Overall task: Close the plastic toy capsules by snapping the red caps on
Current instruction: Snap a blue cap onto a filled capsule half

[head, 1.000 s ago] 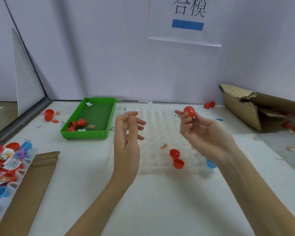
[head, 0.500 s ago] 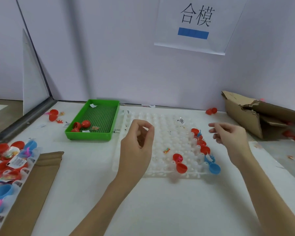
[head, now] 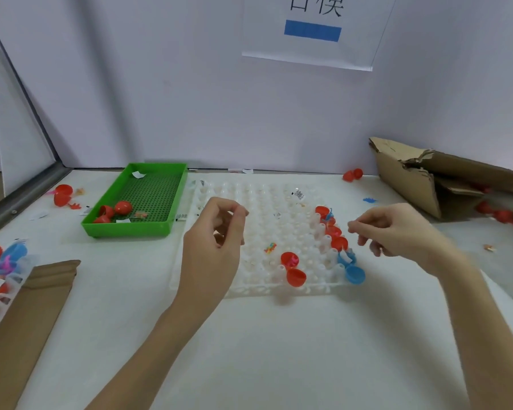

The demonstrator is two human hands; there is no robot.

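A clear plastic grid tray (head: 258,196) lies in the middle of the white table. Along its right side stand several red capsules (head: 335,232) and a blue capsule (head: 354,273). An open red capsule with its cap (head: 293,269) sits near the tray's front edge. My left hand (head: 216,247) hovers over the tray's left part, fingers curled loosely, nothing in it. My right hand (head: 397,229) hangs just right of the red capsules, fingers apart and bare.
A green tray (head: 160,229) with a few red capsule parts stands at the back left. A torn cardboard box (head: 427,179) lies at the right with red capsules (head: 504,214) beside it. More capsules (head: 0,261) and a cardboard flap (head: 27,321) sit at the left edge.
One second ago my right hand held a red capsule up; it has since gone and the hand has dropped beside the tray's right column. My left hand moved slightly over the tray.
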